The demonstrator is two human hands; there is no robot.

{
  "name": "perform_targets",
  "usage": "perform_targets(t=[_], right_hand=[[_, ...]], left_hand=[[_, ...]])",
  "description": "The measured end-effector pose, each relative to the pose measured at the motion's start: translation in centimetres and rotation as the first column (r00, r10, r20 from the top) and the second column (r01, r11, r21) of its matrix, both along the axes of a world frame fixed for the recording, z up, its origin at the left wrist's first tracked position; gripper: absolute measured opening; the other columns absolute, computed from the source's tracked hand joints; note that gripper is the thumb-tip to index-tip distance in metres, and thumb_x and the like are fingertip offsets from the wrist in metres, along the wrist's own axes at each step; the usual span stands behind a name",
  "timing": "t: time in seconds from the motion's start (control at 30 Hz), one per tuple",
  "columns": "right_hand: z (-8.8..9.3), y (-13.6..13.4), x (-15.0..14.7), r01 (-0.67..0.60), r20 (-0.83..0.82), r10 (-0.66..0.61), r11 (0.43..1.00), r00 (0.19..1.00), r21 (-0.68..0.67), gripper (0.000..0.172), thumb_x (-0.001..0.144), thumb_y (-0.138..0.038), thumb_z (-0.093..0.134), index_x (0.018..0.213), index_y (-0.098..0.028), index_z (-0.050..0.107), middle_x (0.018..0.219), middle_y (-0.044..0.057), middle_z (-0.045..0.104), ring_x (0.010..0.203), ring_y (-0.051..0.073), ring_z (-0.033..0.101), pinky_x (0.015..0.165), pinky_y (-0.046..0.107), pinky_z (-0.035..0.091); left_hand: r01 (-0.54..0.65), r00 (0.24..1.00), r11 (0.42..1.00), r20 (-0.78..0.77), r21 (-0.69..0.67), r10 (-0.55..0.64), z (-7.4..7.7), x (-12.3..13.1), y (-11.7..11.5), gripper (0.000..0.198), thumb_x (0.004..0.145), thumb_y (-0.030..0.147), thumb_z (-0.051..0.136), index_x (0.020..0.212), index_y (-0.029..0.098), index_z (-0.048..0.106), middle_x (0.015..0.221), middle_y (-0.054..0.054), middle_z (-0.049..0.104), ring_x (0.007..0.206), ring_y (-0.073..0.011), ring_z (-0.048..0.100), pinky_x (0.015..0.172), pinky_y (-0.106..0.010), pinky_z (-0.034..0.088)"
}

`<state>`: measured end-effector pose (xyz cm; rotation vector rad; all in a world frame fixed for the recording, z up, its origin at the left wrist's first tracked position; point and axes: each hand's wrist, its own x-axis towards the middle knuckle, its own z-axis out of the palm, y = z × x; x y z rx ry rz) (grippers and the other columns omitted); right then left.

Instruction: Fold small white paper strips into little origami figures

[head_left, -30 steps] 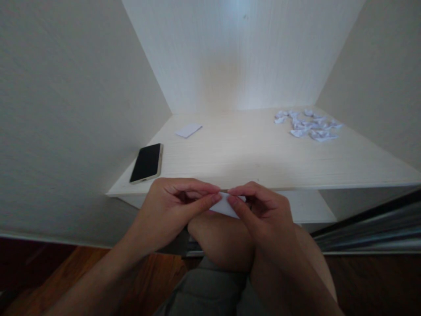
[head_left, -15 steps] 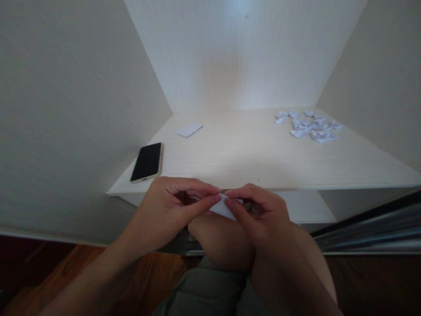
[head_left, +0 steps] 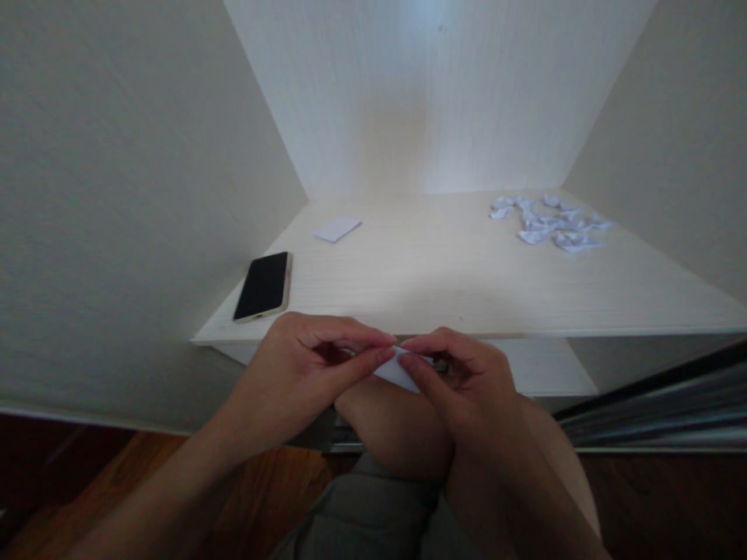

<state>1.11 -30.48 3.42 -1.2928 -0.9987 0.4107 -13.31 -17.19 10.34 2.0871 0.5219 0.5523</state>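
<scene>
Fingers of the left hand (head_left: 297, 373) and right hand (head_left: 467, 385) stay pinched on the white paper (head_left: 397, 372), barely shifted since before.

A phone (head_left: 264, 285) is laid at the near left corner of the counter (head_left: 467, 288), close to its front edge. A paper slip (head_left: 337, 229) is placed farther back on the left, behind the phone and well apart from it. A heap of folded papers (head_left: 552, 222) is gathered at the far right of the counter, near the right wall. Just before the counter's near edge, the left hand (head_left: 303, 373) and the right hand (head_left: 461, 381) are brought together, and a small paper piece (head_left: 400, 369) is pinched between them. A knee (head_left: 391, 428) is found directly beneath the hands. A lower shelf (head_left: 542, 373) is set under the counter, to the right of the hands, and the floor (head_left: 117, 482) is spread below at the near left.
</scene>
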Motion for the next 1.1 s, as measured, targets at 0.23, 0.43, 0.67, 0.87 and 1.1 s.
perform_targets(t=[0.23,0.43,0.67,0.87,1.1], right_hand=[[-0.1,0.0,-0.1,-0.011,0.010,0.011,1.000,1.000,-0.010,0.005,0.090,-0.022,0.078,0.091,-0.024,0.082,0.082,0.002,0.081,0.076,0.019,0.072,0.070,0.031,0.055],[-0.2,0.2,0.0,0.021,-0.080,-0.019,1.000,0.997,0.023,0.004,0.087,-0.020,0.079,0.088,-0.024,0.080,0.084,0.003,0.081,0.078,0.020,0.074,0.071,0.032,0.056],[-0.1,0.2,0.2,0.071,-0.168,-0.062,0.996,0.984,0.046,0.003,0.089,-0.021,0.076,0.087,-0.024,0.077,0.081,0.001,0.079,0.074,0.017,0.073,0.068,0.028,0.056],[0.2,-0.2,0.2,0.067,0.161,-0.079,0.995,0.984,0.077,0.005,0.092,-0.018,0.075,0.091,-0.022,0.076,0.080,-0.001,0.077,0.074,0.015,0.070,0.070,0.027,0.051],[-0.2,-0.4,0.0,-0.026,0.285,-0.017,0.989,0.959,0.146,0.012,0.095,-0.012,0.072,0.098,-0.023,0.076,0.091,0.003,0.078,0.083,0.017,0.072,0.076,0.032,0.056]], left_hand=[[0.004,1.000,1.000,-0.006,-0.013,-0.004,-0.4,0.0,0.1,0.004,0.086,0.025,0.086,0.087,0.028,0.087,0.081,0.004,0.084,0.070,-0.0100,0.076,0.063,-0.011,0.056],[-0.018,1.000,0.987,0.019,-0.158,0.022,-0.2,0.2,-0.1,0.022,0.079,0.020,0.091,0.099,0.027,0.086,0.084,0.003,0.086,0.071,-0.0095,0.078,0.063,-0.009,0.057],[-0.092,0.983,0.970,0.135,-0.224,0.124,-0.7,0.6,-1.0,0.021,0.073,0.013,0.093,0.089,0.022,0.085,0.081,0.003,0.085,0.071,-0.0096,0.080,0.067,-0.008,0.060],[-0.065,0.990,0.991,0.132,0.120,0.050,0.1,-0.3,-1.0,0.018,0.079,0.014,0.088,0.092,0.026,0.084,0.083,0.007,0.085,0.068,-0.0076,0.078,0.066,-0.008,0.059],[0.091,0.983,0.786,0.073,0.611,-0.171,0.8,-1.7,-0.8,0.021,0.089,0.018,0.082,0.108,0.027,0.075,0.096,0.006,0.084,0.081,-0.0074,0.078,0.076,-0.011,0.057]])
